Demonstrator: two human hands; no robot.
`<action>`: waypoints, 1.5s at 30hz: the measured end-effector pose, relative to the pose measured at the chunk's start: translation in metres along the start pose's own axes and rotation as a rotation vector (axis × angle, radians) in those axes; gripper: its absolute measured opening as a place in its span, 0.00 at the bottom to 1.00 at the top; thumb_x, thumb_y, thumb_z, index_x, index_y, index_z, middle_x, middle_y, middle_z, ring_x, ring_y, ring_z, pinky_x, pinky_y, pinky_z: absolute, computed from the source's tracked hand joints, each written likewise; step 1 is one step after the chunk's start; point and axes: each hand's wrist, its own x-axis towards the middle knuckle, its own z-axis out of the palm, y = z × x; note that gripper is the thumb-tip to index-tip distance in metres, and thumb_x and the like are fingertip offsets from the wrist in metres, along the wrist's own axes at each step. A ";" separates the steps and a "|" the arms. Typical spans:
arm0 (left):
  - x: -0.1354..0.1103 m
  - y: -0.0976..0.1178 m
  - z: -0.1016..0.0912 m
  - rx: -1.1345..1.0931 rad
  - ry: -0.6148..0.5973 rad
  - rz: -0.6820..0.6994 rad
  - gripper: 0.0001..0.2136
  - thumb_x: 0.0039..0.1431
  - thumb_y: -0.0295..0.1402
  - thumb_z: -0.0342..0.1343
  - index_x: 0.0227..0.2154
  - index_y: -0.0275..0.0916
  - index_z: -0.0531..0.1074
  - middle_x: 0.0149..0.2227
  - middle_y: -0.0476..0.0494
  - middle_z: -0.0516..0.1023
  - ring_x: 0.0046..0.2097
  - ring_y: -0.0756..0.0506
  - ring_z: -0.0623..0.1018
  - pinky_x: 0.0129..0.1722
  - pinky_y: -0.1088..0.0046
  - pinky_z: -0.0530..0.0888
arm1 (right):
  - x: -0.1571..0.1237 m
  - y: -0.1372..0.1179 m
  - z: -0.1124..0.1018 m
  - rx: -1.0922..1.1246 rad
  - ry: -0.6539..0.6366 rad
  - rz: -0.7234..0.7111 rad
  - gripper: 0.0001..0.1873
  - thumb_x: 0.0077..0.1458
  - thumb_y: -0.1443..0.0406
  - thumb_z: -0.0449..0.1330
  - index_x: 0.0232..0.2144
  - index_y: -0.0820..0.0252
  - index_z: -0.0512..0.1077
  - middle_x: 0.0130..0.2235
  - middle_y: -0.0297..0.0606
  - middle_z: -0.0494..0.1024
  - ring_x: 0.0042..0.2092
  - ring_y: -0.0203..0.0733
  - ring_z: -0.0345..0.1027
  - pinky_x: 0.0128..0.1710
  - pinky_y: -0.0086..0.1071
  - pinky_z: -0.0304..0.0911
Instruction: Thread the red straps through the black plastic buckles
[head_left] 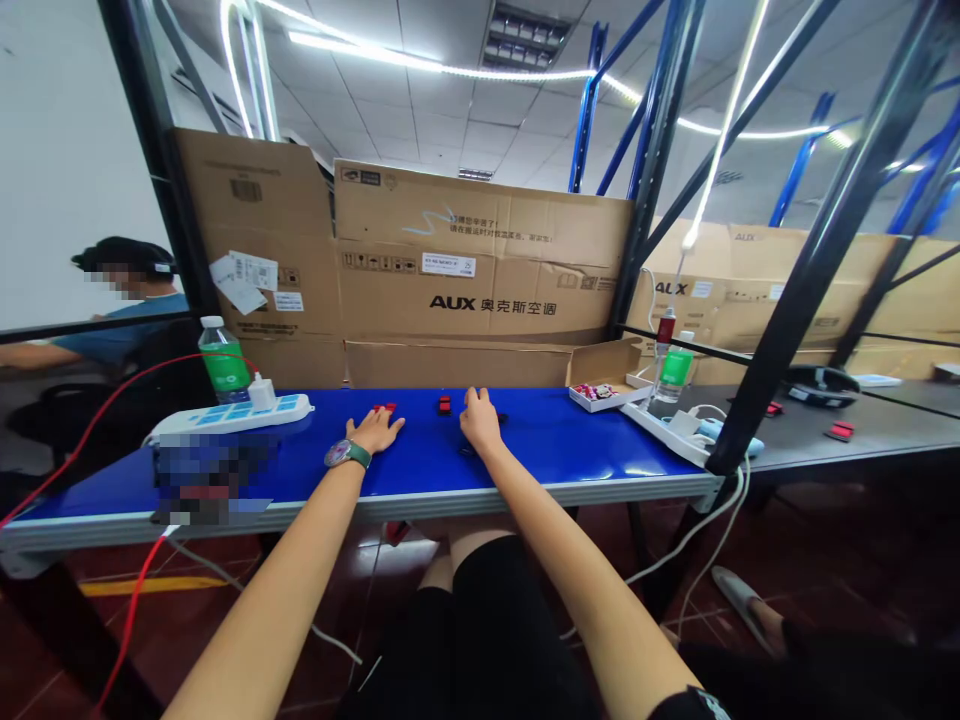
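Note:
My left hand (376, 430) rests on the blue table (525, 460), a watch on its wrist. Its fingers reach toward a small red piece (385, 407) and look gathered around it. My right hand (478, 418) lies on the table a little to the right, fingers curled down. A second small red piece (445, 404) sits just left of its fingertips. A dark object (499, 420) shows partly beside the right hand.
A white power strip (232, 418) and a green-labelled bottle (223, 358) stand at the left. An open cardboard box with small parts (604, 385), another bottle (676, 368) and a second power strip (667, 425) sit at the right. Cardboard cartons wall the back. Another person sits far left.

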 end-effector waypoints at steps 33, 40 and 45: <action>-0.014 0.048 -0.009 -0.915 0.398 0.654 0.22 0.52 0.48 0.68 0.44 0.37 0.80 0.45 0.39 0.84 0.47 0.39 0.82 0.51 0.60 0.77 | 0.005 0.000 0.002 0.625 -0.180 -0.100 0.17 0.68 0.53 0.47 0.36 0.55 0.70 0.28 0.32 0.72 0.33 0.39 0.68 0.39 0.31 0.65; -0.013 0.047 -0.009 -0.904 0.332 0.667 0.19 0.50 0.45 0.68 0.41 0.38 0.81 0.43 0.41 0.84 0.45 0.39 0.82 0.51 0.62 0.77 | 0.007 -0.004 -0.002 0.588 -0.241 -0.137 0.11 0.57 0.58 0.61 0.29 0.59 0.73 0.40 0.39 0.75 0.47 0.41 0.67 0.52 0.34 0.61; -0.022 0.052 -0.015 -0.889 0.382 0.657 0.18 0.51 0.43 0.68 0.41 0.36 0.80 0.40 0.41 0.84 0.43 0.40 0.82 0.47 0.64 0.78 | 0.011 0.004 0.003 0.768 -0.246 -0.078 0.11 0.54 0.59 0.60 0.24 0.59 0.71 0.35 0.36 0.75 0.45 0.43 0.67 0.50 0.34 0.61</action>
